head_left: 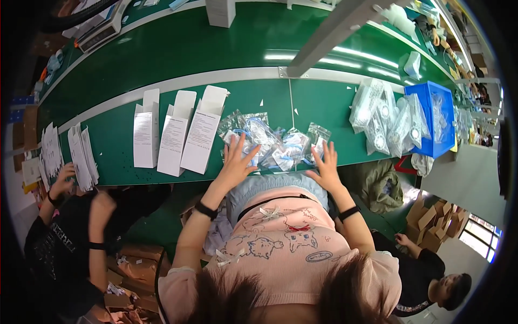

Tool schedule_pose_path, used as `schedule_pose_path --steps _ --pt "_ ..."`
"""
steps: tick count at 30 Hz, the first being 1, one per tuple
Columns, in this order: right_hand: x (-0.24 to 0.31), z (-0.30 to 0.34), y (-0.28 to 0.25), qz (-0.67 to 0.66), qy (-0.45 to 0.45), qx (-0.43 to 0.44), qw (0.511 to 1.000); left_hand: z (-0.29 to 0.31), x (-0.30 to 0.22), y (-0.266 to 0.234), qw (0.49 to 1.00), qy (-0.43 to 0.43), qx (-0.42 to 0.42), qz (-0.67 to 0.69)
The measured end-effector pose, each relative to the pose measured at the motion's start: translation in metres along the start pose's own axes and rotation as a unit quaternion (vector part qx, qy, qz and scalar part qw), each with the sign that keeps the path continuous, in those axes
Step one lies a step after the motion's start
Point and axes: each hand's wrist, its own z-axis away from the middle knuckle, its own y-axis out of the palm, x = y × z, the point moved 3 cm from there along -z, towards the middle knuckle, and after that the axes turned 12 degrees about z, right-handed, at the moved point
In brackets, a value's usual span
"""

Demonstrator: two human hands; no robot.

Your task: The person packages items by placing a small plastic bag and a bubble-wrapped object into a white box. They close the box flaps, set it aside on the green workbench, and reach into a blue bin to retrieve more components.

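Note:
Fingers spread, my left hand (236, 163) rests over the left side of a pile of small clear zip bags (264, 141) with blue and white contents. At the pile's right side my right hand (327, 166) lies with its fingers apart, touching or just above a clear bag (318, 137). Neither hand is closed round anything. What exactly the bags contain is too small to make out. Left of my left hand, three white boxes (202, 129) with printed panels lie side by side, their end flaps raised.
Bubble-wrapped packages (380, 116) lie on the green table (302, 100) at right, against a blue bin (440, 146). At far left, a co-worker's hand (63, 181) is by stacks of flat white cartons (82, 156). A grey metal post (329, 43) crosses above the table's back rail.

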Motion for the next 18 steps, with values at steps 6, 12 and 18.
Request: schedule_pose_path --steps 6,12,18 --pt "0.021 -0.025 0.022 0.075 0.017 0.03 0.997 -0.035 0.002 0.041 0.994 0.009 0.018 -0.105" --pt "-0.018 -0.076 0.021 0.055 0.075 -0.077 0.993 -0.101 -0.015 0.031 0.993 0.014 -0.051 -0.109" --pt "-0.026 -0.081 -0.021 -0.012 0.053 -0.158 0.986 -0.084 -0.037 -0.062 0.963 -0.092 -0.169 -0.19"
